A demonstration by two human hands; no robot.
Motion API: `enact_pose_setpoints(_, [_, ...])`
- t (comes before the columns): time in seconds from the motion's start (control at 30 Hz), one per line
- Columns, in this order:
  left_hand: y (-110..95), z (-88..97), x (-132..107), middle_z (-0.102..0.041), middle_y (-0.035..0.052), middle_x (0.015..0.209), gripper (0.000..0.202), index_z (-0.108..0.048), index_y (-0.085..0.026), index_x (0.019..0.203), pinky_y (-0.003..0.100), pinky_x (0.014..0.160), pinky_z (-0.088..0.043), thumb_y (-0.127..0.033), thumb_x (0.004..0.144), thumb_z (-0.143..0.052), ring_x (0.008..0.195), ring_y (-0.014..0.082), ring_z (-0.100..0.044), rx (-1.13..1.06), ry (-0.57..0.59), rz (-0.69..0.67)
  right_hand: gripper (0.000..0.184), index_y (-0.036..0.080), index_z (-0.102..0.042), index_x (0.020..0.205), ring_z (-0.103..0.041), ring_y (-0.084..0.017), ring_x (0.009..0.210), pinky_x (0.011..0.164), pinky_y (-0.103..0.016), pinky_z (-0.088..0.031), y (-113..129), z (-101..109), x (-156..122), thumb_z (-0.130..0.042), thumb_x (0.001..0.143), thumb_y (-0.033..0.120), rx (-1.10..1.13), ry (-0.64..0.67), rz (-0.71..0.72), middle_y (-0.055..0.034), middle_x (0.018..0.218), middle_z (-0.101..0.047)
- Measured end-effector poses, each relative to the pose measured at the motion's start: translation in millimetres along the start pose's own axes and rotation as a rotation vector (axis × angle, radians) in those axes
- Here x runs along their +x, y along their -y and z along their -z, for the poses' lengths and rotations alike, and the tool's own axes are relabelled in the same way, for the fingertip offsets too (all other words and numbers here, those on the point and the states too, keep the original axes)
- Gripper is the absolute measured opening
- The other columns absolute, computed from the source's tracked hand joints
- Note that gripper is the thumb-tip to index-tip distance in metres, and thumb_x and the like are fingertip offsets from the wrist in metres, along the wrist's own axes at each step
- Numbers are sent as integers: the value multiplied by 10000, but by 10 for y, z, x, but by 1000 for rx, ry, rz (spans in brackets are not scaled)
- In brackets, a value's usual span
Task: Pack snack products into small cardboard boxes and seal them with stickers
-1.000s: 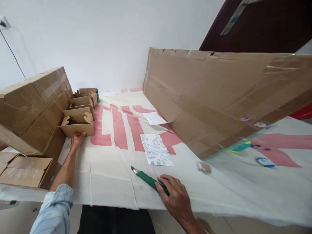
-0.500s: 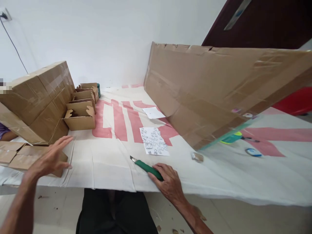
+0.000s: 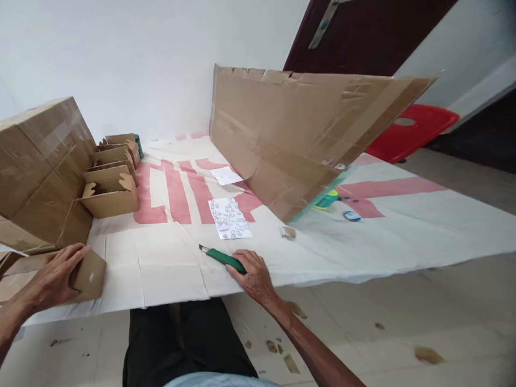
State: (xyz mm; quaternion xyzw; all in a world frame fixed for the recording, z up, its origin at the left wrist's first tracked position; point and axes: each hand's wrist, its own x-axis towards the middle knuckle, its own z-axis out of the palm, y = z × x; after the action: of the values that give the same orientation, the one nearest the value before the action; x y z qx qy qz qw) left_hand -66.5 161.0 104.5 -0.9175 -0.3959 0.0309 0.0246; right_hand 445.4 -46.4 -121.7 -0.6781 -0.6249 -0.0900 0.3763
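My right hand is closed round the green handle of a utility knife, its blade pointing left and away from me, just above or on the table cloth. At the table's left front edge, my left hand grips a small closed cardboard box, fingers over its top and thumb against the near side. Beyond the knife lies a paper sheet covered in small drawn shapes, with a second white sheet farther back.
A wall of taped cardboard boxes stands at left, beside several open small boxes. A large cardboard panel leans across the back. A tape roll and a small brown piece lie right. A red chair stands beyond.
My left hand has come down from above the small box and taken hold of it. The view has turned right. The knife stays in my right hand.
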Motion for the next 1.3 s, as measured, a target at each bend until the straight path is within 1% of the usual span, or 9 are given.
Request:
enact_pose_setpoints(0.27, [-1804,-85,699,-579,236,1506,917,-473,-180,1535,598,1111,-393,-386,709,-815,1365,443,-551,-182,-204,-113,244,199,-703,1047,-651,-274,971,850,-405,-483,-35,-38,-65,-598,1017,417,-19,-3,9,-110,1050,-729])
enact_pose_setpoints(0.37, [-2110,-28,772,-549,231,1551,922,-425,-201,1569,606,1137,-391,-399,770,-840,1420,428,-521,-307,-266,-119,280,194,-713,1071,-656,-288,987,853,-428,-504,-66,-47,-80,-601,1015,445,-14,-1,15,-120,1069,-729])
enact_pose_setpoints(0.57, [-1548,251,197,-578,127,1554,735,-477,-279,1545,574,1204,-424,-565,917,-731,1422,366,-554,-536,-638,106,277,195,-721,1182,-652,-305,1048,933,-489,-544,84,87,-111,-618,1007,383,65,-87,5,-145,1113,-720])
enact_pose_setpoints(0.67, [-1082,67,-100,-599,116,1517,799,-524,-294,1513,594,1137,-508,-683,848,-740,1345,384,-615,-642,-579,335,258,206,-746,1170,-659,-313,1119,1019,-517,-524,219,249,-483,-627,995,354,174,-41,-77,-155,1151,-728])
enact_pose_setpoints(0.77, [-801,-326,-242,-489,137,1629,958,-441,-330,1578,597,1140,-520,-696,772,-805,1462,419,-519,-821,-453,327,350,222,-785,1099,-686,-333,1131,1047,-523,-521,303,420,-1175,-620,972,504,362,307,-359,-144,1133,-757])
enact_pose_setpoints(0.9, [-789,-744,-229,-386,162,1701,1156,-328,-347,1644,625,1148,-504,-657,685,-894,1521,460,-437,-1009,-326,298,700,176,-811,1030,-701,-391,1162,1052,-480,-528,340,619,-2081,-651,783,812,556,874,-1155,-158,1153,-772])
enact_pose_setpoints(1.0, [-884,-840,-183,-370,170,1708,1223,-278,-344,1666,651,1139,-496,-608,663,-927,1478,471,-490,-1075,-278,335,825,187,-809,1115,-618,-374,1340,1153,-415,-450,318,770,-2373,-713,659,867,643,889,-1476,-148,1299,-739])
enact_pose_setpoints(1.13, [-950,-848,-162,-385,161,1701,1237,-290,-346,1661,648,1161,-469,-589,641,-945,1469,459,-505,-1121,-322,354,783,198,-800,1086,-630,-334,1317,1115,-369,-456,297,923,-2315,-819,586,799,733,803,-1514,-135,1273,-739])
enact_pose_setpoints(1.3, [-954,-865,-170,-413,155,1685,1234,-293,-352,1660,633,1154,-487,-597,641,-944,1455,447,-527,-1105,-320,378,671,208,-609,633,-546,-166,647,691,-309,-458,268,787,-2218,-835,487,823,741,836,-1367,18,627,-551])
